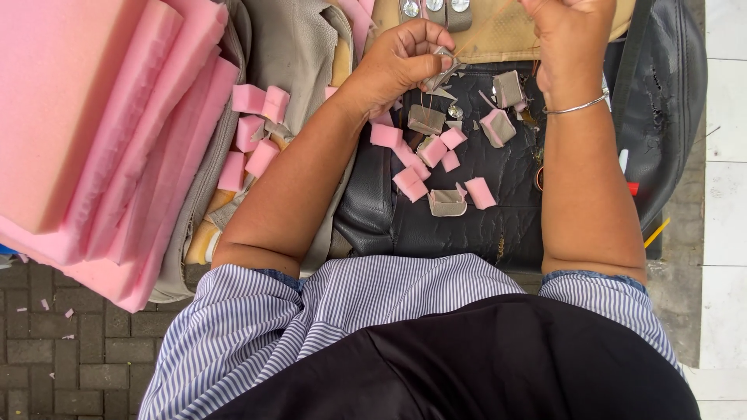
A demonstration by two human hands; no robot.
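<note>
Now my left hand (401, 58) pinches a small grey piece (443, 66) between thumb and fingertips, holding it up just above the black cover (513, 210) that lies spread in front of me. A thin thread (486, 27) runs taut from that piece up and to the right, toward my right hand (568, 35). That hand is raised with its fingers drawn together, but its tips are cut off by the top edge, so I cannot tell for sure what they grip. A silver bangle (577, 106) sits on my right wrist.

Below my hands, scattered over the cover, lie pink foam bits (410, 183) and more grey pieces (447, 202), some touching each other, some apart. A small round button (455, 112) lies among them, just under the held piece. Further left, more foam bits (261, 101) rest on a grey cover (292, 47). Beyond those, at the far left, big pink foam slabs (93, 132) are stacked on a slant. At the top edge, three shiny buttons (434, 8) sit in a row on a tan cover (506, 43). Brick paving (70, 358) shows at lower left.
</note>
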